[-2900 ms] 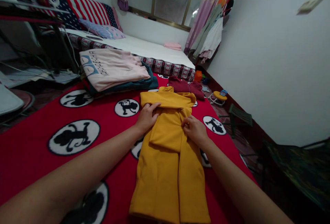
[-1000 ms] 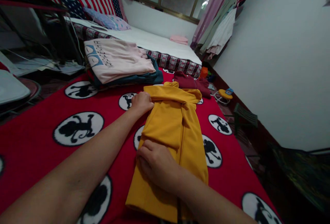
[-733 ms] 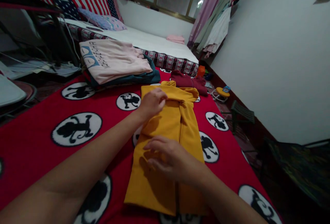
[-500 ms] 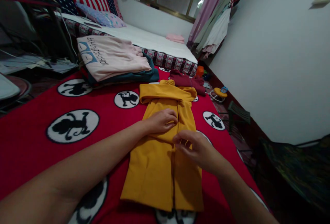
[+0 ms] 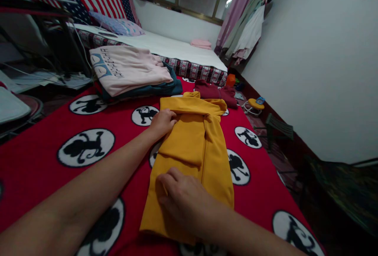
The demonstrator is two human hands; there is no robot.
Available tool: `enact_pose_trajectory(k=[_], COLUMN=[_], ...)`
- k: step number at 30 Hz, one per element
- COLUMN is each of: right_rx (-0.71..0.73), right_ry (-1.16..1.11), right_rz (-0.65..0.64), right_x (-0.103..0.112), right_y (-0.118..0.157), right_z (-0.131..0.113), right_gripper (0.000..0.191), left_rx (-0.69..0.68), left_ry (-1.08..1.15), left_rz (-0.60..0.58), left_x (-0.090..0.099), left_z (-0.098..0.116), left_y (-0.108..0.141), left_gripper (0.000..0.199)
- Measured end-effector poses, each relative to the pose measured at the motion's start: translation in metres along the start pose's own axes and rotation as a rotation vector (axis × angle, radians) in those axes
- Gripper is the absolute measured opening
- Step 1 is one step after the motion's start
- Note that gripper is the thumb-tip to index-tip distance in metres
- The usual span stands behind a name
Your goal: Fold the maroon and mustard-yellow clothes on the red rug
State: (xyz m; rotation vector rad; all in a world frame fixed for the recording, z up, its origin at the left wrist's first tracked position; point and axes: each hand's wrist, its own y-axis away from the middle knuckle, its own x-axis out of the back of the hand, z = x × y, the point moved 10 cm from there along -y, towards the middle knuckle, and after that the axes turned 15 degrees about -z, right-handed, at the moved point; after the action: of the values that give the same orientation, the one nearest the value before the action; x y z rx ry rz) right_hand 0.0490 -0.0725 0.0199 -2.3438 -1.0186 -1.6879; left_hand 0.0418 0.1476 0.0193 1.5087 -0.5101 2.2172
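Observation:
A yellow long-sleeved garment [image 5: 183, 134] lies front to back on a red blanket [image 5: 124, 146], with its collar away from me and a sleeve folded across the top. At its left edge, just below that sleeve, the fingers of my left hand [image 5: 163, 123] are closed on the cloth. My right hand [image 5: 189, 197] is over the lower part of the garment. Its fingers are loosely bent and apart, with no cloth visibly gripped. Part of the hem is hidden behind my right hand and forearm.
Folded clothes with a pale pink top [image 5: 130, 67] are stacked at the far left of the blanket. Behind the collar lies a dark red garment [image 5: 215, 93]. A white-topped bed [image 5: 177, 49] stands beyond. Along the right are a yellow stool [image 5: 255, 104] and a dark folding stool [image 5: 279, 127].
My left hand has moved from the garment's middle up and left to its edge. My right hand has moved left and nearer to me, and the right-hand panel's lower edge now lies further over.

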Motion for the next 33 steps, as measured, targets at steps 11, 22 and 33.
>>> enact_pose_trajectory(k=[11,22,33], right_rx=[0.097,0.13,0.145], right_ry=[0.311,0.206,0.191], right_rz=[0.025,0.02,-0.022], right_x=[-0.001,0.002,-0.007], right_y=[-0.031,-0.032,0.002], right_z=[-0.029,-0.025,-0.016], right_gripper=[0.011,0.012,0.014], left_rx=[0.057,0.229,-0.525], left_ry=[-0.063,-0.111,0.142], left_rz=[-0.064,0.004,-0.12], left_x=[0.007,0.034,0.0], left_z=[0.001,-0.024,0.057], left_y=[0.0,0.01,0.01], left_gripper=[0.026,0.018,0.025])
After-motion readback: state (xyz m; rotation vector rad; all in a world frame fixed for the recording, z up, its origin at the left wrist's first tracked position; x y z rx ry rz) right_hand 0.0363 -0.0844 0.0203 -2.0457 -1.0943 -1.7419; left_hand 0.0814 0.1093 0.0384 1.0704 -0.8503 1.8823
